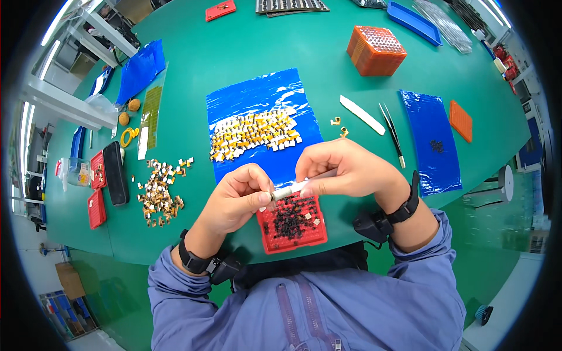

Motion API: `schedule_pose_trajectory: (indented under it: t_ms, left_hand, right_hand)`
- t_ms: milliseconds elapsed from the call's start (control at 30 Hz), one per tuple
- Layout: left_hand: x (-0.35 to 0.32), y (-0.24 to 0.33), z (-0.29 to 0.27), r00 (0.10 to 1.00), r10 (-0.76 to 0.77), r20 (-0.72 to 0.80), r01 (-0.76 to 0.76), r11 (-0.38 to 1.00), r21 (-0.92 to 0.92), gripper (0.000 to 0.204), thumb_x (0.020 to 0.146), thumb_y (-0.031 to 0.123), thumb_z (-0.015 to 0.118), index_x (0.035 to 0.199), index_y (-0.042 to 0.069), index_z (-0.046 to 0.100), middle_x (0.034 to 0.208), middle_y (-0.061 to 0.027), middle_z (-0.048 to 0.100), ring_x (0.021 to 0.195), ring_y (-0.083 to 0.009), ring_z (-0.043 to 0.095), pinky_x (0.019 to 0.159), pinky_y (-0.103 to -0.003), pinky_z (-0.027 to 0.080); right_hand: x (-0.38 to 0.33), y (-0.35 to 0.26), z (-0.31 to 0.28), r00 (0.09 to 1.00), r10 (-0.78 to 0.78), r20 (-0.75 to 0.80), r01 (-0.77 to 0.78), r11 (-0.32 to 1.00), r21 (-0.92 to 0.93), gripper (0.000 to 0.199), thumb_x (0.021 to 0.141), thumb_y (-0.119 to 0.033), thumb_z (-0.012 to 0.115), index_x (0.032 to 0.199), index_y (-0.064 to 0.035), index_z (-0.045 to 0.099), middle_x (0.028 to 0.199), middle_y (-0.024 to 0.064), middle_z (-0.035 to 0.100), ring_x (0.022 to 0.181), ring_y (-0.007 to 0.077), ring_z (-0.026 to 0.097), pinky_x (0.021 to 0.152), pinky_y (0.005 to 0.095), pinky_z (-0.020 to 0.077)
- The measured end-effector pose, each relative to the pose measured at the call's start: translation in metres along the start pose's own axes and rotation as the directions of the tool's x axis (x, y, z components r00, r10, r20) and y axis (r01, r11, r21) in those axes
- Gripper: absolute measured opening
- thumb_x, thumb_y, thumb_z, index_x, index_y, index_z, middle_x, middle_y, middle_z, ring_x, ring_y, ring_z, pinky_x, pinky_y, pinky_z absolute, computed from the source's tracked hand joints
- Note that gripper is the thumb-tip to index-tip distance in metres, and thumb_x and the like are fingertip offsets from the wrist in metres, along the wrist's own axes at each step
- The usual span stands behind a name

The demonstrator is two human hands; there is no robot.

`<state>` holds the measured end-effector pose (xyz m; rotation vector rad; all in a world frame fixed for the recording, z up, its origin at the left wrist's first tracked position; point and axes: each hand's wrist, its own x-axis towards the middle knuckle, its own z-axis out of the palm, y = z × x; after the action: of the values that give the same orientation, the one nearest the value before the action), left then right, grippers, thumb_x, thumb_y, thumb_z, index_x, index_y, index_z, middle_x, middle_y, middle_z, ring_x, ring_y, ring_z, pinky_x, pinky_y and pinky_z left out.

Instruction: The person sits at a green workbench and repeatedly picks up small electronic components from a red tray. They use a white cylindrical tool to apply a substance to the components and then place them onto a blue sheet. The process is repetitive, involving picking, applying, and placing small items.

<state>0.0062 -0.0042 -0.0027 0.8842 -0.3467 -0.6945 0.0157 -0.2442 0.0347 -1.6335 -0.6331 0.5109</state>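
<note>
My right hand [342, 169] is closed around a slim, pale, pen-like tool [297, 186], which slants down toward the left. At its lower end, my left hand [243, 196] is pinched shut. A small pale piece shows at the left fingertips, too small to name, and the fingers hide part of it. Right below both hands lies a red tray [282, 247] with many small black parts [287, 219] and a few small white pieces in it. Beyond the hands, a blue film sheet [257, 88] carries rows of small white-and-gold flexible parts [252, 137].
Loose white-and-gold parts [161, 190] are heaped at the left, beside a black case [115, 174]. On the right are tweezers [393, 134], a white strip [363, 114] and another blue sheet [439, 169] with black bits. An orange tray stack [374, 55] stands farther back.
</note>
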Motion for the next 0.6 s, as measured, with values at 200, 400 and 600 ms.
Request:
schedule_pose_trajectory:
  t_ms: [200,400,600]
  left_hand:
    - [-0.002,0.000,-0.004,1.000,-0.005,0.004,0.005,0.998,0.061,0.009,0.086,0.003,0.061,0.088,0.004,0.052,0.083,-0.0044,0.058,0.074,-0.0105,0.058,0.067,-0.023,0.045]
    - [-0.002,0.003,0.000,1.000,-0.010,-0.019,0.012,0.990,0.138,0.014,0.086,0.011,0.062,0.083,0.006,0.049,0.075,-0.0078,0.056,0.073,-0.0158,0.056,0.068,-0.027,0.044]
    - [-0.001,0.001,-0.002,1.000,0.003,0.021,-0.004,0.996,0.091,0.009,0.086,0.005,0.061,0.088,0.004,0.052,0.083,-0.0042,0.058,0.076,-0.0106,0.058,0.069,-0.023,0.045]
  right_hand:
    - [0.001,-0.006,-0.002,0.993,0.095,0.070,-0.095,0.995,-0.005,0.014,0.086,-0.014,0.064,0.081,-0.0015,0.060,0.065,-0.0009,0.054,0.059,0.0046,0.047,0.052,0.0220,0.0381]
    - [0.001,-0.003,-0.003,0.996,0.061,0.064,-0.065,0.996,0.067,0.013,0.088,-0.014,0.061,0.084,-0.0011,0.060,0.064,-0.0021,0.054,0.057,0.0042,0.046,0.051,0.0216,0.0375]
    - [0.000,-0.008,-0.005,0.995,0.070,0.068,-0.072,0.997,0.022,0.014,0.088,-0.014,0.061,0.084,-0.0008,0.061,0.067,-0.0013,0.057,0.060,0.0029,0.048,0.052,0.0207,0.0380]
